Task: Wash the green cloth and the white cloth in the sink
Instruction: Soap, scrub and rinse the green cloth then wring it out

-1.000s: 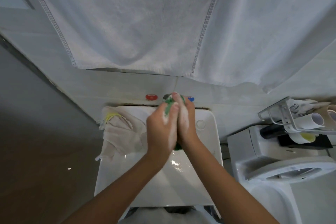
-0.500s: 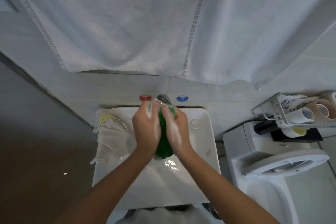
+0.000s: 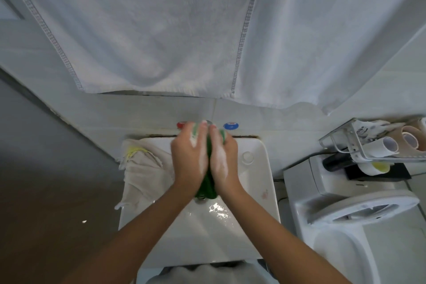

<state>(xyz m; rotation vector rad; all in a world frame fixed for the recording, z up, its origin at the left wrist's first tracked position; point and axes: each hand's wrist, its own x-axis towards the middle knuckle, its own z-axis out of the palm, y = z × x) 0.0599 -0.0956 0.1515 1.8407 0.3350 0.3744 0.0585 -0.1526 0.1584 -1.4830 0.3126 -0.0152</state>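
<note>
I see the left hand [image 3: 187, 159] and right hand [image 3: 222, 159], both soapy, pressing the green cloth [image 3: 207, 185] between them at frame centre, above the sink [image 3: 265, 196]. White cloth [image 3: 143, 173] drapes the sink's left rim; a large towel [image 3: 161, 30] hangs across the top.

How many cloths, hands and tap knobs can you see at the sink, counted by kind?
Cloths: 2, green cloth between the hands, white cloth on the sink's left rim
Hands: 2, left hand, right hand
Tap knobs: 2, red knob, blue knob
Total: 6
</note>
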